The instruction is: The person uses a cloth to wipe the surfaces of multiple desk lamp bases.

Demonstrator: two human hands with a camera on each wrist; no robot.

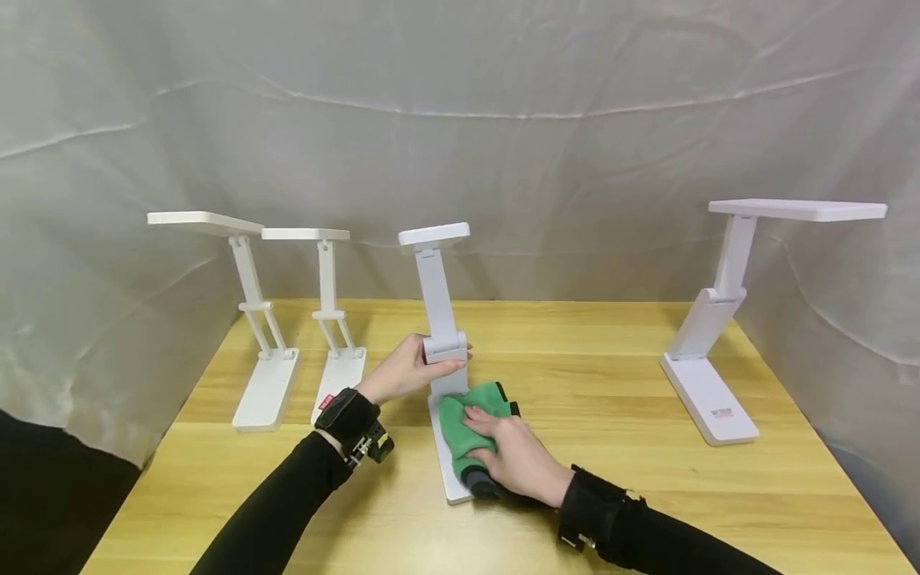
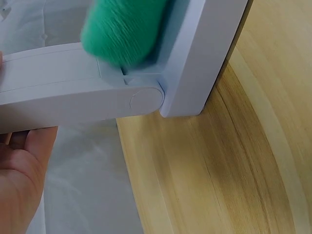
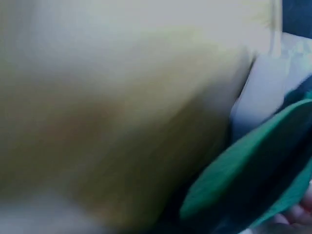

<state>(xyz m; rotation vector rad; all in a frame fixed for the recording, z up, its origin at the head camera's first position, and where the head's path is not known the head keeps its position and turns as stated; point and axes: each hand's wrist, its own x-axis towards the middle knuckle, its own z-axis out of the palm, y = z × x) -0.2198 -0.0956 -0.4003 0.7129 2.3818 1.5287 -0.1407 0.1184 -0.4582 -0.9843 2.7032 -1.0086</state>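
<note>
A white folding desk lamp stands upright in the middle of the table. My left hand grips its arm just at the middle hinge, fingers behind and thumb in front. On the lamp's base lies a green cloth with dark edging, bunched up. My right hand holds this cloth against the base, fingertips on top. In the left wrist view the cloth touches the lower arm near the base hinge. The right wrist view is blurred, with the folded cloth at its lower right.
Two similar white lamps stand at the left, one outermost and one nearer the middle with a red label. Another white lamp stands at the right. A pale sheet hangs behind the wooden table.
</note>
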